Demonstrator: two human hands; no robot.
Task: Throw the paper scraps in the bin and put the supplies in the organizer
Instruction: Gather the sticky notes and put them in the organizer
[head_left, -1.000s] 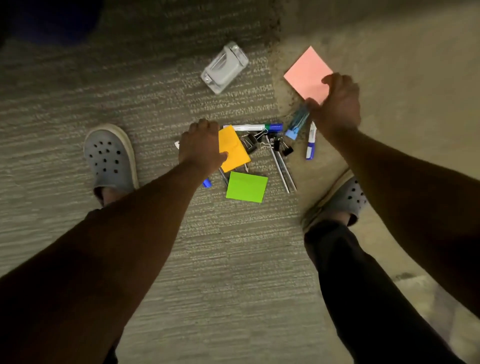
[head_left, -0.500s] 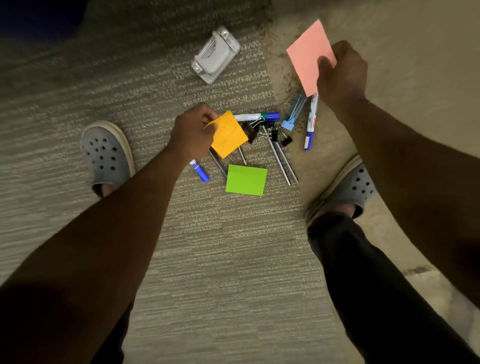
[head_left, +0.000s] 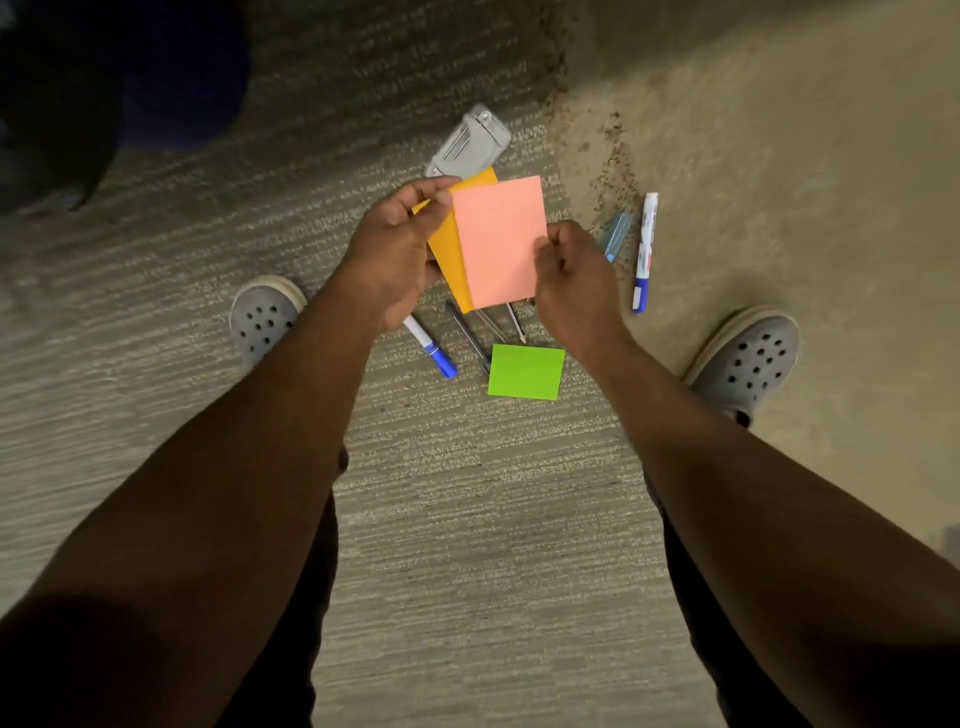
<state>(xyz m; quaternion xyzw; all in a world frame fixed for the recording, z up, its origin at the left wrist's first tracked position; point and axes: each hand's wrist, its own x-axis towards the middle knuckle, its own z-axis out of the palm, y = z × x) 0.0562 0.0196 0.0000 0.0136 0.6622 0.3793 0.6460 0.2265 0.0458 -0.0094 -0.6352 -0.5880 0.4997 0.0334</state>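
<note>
Head view, two hands (head_left: 395, 254) (head_left: 574, 278) holding two papers (head_left: 501, 241) (head_left: 447, 244), one green (head_left: 525, 372) on floor

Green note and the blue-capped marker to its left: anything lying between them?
In the head view, a dark pen lies on the carpet between the green note and the marker.

Both hands have risen off the carpet and come together. The right hand (head_left: 569, 283), which a second ago pinched the pink square paper note (head_left: 500, 240) far out to its side, now holds it against the orange square paper note (head_left: 448, 244) that the left hand (head_left: 392, 254) has lifted from the pile, the pink sheet overlapping the orange one between the two hands.
</note>
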